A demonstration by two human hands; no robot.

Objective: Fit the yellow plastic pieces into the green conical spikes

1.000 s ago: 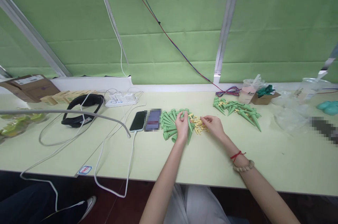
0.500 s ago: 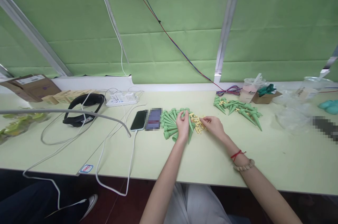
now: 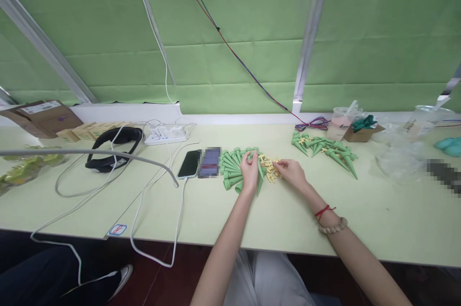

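Observation:
My left hand [image 3: 249, 171] is closed around a green plastic spike [image 3: 260, 167], which slants down past the fingers. Under and beside it lies a fanned pile of similar hollow green spikes [image 3: 231, 165]. My right hand [image 3: 293, 174] has its fingertips pinched on a small yellow plastic piece [image 3: 275, 164] at the edge of a heap of such yellow pieces [image 3: 268, 175] between the hands. Farther right, a group of green spikes [image 3: 336, 154] lies on the table, some with yellow pieces fitted on them.
Left of the pile lie two phones, one a cabled phone [image 3: 189, 165], then a power strip [image 3: 166, 135] and a black headset [image 3: 113, 150]. A drink cup [image 3: 340, 123], small carton [image 3: 363, 132] and clear plastic bags [image 3: 399, 157] stand right. A grey cable [image 3: 137, 153] crosses the left side.
Almost nothing differs; both hands keep their places and grips, with only a slight shift of the right fingertips at the yellow pieces.

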